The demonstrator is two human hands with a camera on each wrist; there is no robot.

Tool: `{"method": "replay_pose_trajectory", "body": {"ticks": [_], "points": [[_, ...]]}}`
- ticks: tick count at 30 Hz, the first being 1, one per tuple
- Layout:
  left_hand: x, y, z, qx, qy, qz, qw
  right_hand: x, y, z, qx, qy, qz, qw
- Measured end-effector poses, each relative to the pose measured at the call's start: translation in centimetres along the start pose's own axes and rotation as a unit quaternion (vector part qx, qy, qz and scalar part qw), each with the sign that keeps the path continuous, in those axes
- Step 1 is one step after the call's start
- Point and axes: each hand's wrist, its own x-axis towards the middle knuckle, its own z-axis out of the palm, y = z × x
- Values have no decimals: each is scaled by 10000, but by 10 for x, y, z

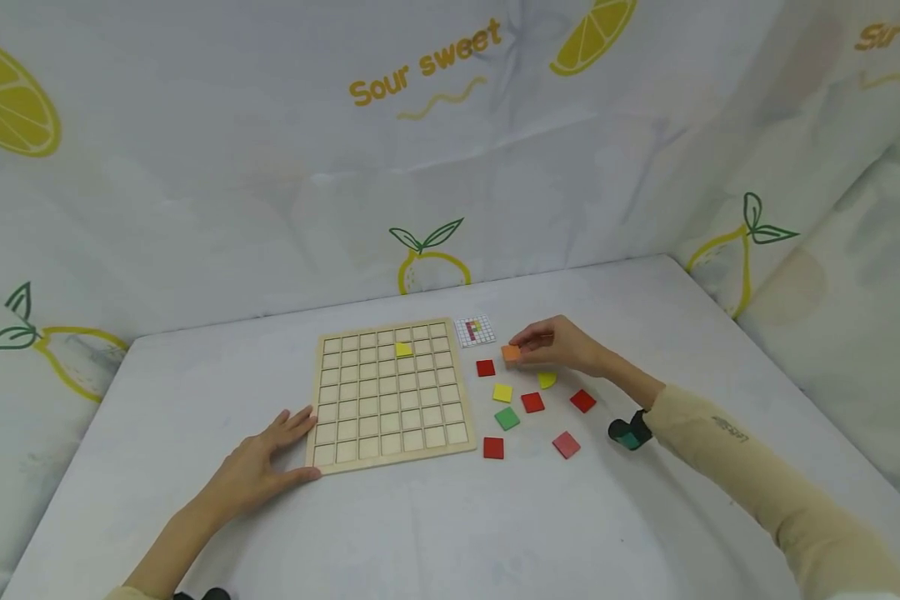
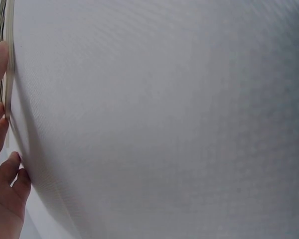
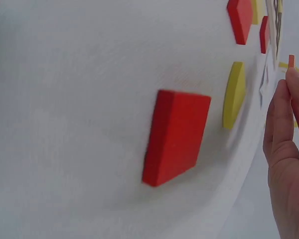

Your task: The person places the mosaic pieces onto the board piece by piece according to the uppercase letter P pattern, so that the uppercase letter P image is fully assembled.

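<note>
An orange square tile (image 1: pixel 511 354) is pinched between the thumb and fingers of my right hand (image 1: pixel 562 345); the right wrist view shows its thin edge (image 3: pixel 291 61) at the fingertips. At the left, my left hand (image 1: pixel 258 467) touches the near left corner of the wooden grid board (image 1: pixel 397 458), fingers spread along its edge. One yellow tile with a rounded corner (image 1: pixel 403 349) sits in a cell toward the board's far side. Beside the board's far right corner lies a small pattern card (image 1: pixel 475 331) with coloured squares on a grid.
Loose tiles lie right of the board: several red ones, including a red tile (image 1: pixel 532 402), a yellow square (image 1: pixel 502 392), a green tile (image 1: pixel 507 418), a pinkish-red tile (image 1: pixel 566 444) and a rounded yellow tile (image 1: pixel 547 380). Behind the table hangs a lemon-print cloth (image 1: pixel 270 200).
</note>
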Motion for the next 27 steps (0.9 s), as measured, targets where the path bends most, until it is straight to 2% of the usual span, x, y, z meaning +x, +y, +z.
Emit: {"method": "replay_pose_trajectory", "body": {"ticks": [6, 12, 19, 27], "points": [[0, 1, 0, 38, -12, -25, 10000, 0, -9, 4, 566, 266, 241, 9978], [0, 1, -1, 45, -23, -27, 10000, 4, -26, 13, 922, 292, 239, 9950], [-1, 1, -2, 34, -27, -28, 10000, 17, -41, 27, 1078, 312, 303, 9932], [0, 0, -1, 70, 9, -7, 10000, 36, -50, 46, 1676, 351, 457, 9842]]}}
